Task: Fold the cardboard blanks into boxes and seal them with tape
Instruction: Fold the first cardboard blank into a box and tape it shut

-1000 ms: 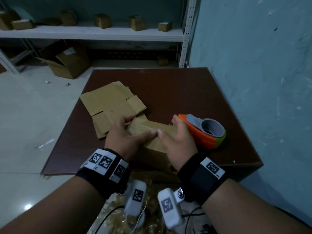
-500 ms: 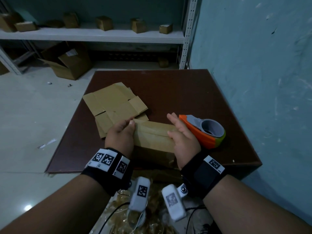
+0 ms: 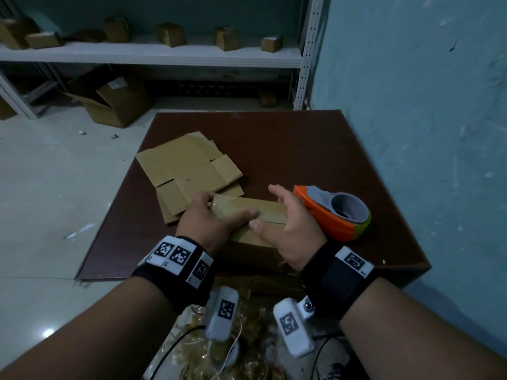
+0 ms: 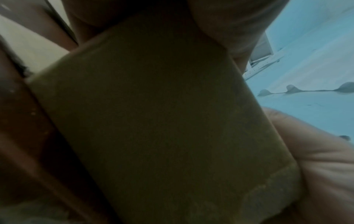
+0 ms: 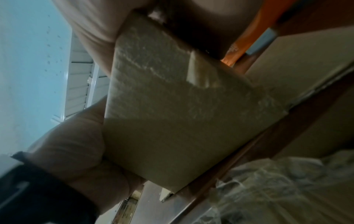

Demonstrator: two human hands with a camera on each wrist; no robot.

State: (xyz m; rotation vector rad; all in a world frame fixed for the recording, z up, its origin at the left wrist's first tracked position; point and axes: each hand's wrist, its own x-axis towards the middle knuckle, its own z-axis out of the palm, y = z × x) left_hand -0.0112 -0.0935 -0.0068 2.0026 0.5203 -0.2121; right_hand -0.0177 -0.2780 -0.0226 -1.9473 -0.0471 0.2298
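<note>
A folded cardboard box (image 3: 263, 212) sits near the front of the brown table (image 3: 288, 149). My left hand (image 3: 211, 218) grips its left end, fingers curled round the far side and thumb lying across the top. My right hand (image 3: 285, 218) holds the right end, with its fingers up along the side and its thumb on the top, nearly touching the left thumb. The left wrist view is filled by the dark box (image 4: 162, 121). The right wrist view shows shiny tape on the box (image 5: 182, 106) and my left hand (image 5: 76, 144). An orange tape dispenser (image 3: 337, 215) lies just right of my right hand.
Flat cardboard blanks (image 3: 186, 171) lie stacked on the table's left half behind my left hand. A blue wall (image 3: 425, 133) runs close along the table's right side. A shelf (image 3: 153, 53) with small boxes and an open carton (image 3: 115, 102) stand beyond. Crumpled plastic (image 3: 255, 338) lies below the near edge.
Half a second ago my hands held the two ends with the top bare. Both thumbs have now slid inward over the top and almost meet. The box has stayed in place.
</note>
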